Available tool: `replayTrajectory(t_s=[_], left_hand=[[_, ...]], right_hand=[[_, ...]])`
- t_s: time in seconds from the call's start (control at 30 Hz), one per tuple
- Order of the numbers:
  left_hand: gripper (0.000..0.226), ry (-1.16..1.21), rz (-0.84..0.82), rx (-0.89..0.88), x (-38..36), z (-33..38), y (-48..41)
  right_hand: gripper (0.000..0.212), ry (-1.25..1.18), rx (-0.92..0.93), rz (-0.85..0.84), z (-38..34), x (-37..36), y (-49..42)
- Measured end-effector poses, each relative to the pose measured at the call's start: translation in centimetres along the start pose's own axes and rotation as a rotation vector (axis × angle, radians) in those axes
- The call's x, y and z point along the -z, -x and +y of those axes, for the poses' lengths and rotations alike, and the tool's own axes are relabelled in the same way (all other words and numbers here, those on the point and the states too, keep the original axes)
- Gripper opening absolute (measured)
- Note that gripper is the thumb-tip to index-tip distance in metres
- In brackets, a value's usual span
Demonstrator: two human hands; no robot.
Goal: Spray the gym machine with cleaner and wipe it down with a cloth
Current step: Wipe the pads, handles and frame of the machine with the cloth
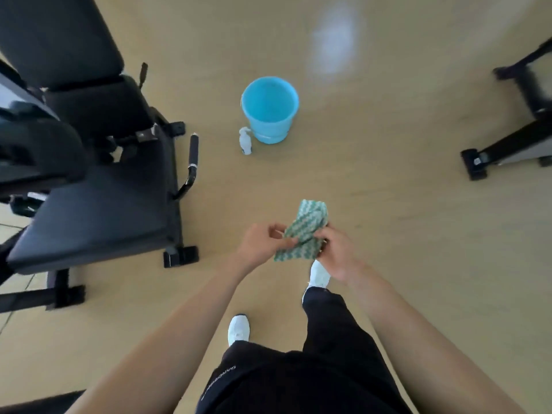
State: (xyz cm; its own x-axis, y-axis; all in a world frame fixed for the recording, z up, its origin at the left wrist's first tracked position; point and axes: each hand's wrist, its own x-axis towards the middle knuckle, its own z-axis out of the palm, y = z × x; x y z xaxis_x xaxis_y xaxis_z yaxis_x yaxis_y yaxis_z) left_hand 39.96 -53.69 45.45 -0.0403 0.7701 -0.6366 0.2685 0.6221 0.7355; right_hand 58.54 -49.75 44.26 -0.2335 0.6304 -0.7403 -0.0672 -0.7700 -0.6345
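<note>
Green-patterned cloth, limp and light, pinched between left hand and right hand; probably best gripped folded into a pad.

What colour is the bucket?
Light blue bucket, seen in the head view.

The gym machine is cut off by the left and top edges, and its upper parts are blurred. A second machine is cut by the right edge and smeared. Part of the cloth is covered by the right hand, behind which one shoe is half hidden. The label on the spray bottle and the print on the trousers cannot be read.
</note>
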Motion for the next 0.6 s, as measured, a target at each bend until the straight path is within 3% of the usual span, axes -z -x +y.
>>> replayTrajectory(t_s=[0.07,0.17,0.23,0.3,0.4,0.47,0.6], left_hand=[[0.017,-0.040,0.008,-0.013,-2.5,4.9,-3.4],[0.037,-0.019,0.041,-0.053,-5.8,12.9,-7.4],[0.032,0.048,0.012,-0.082,-7.8,17.9,-9.8],[0.016,0.086,-0.023,-0.091,-9.2,21.9,-12.0],[0.018,0.114,-0.015,-0.115,-11.0,27.5,-16.0],[0.022,0.142,-0.021,-0.139,-11.9,31.3,-18.9],[0.047,0.166,-0.124,-0.198,-13.3,38.4,-26.2]], right_hand=[[0.027,0.002,-0.003,0.037,-3.3,3.9,-1.5],[0.012,0.049,0.024,0.081,-8.7,9.2,-3.2],[0.008,0.064,0.041,0.079,-12.6,12.1,-4.1],[0.017,0.111,0.031,0.110,-16.1,14.5,-5.3],[0.044,0.176,-0.059,0.223,-21.0,18.1,-8.3],[0.059,0.198,-0.021,0.327,-24.4,20.6,-10.7],[0.045,0.182,0.123,0.411,-32.6,24.7,-15.3]])
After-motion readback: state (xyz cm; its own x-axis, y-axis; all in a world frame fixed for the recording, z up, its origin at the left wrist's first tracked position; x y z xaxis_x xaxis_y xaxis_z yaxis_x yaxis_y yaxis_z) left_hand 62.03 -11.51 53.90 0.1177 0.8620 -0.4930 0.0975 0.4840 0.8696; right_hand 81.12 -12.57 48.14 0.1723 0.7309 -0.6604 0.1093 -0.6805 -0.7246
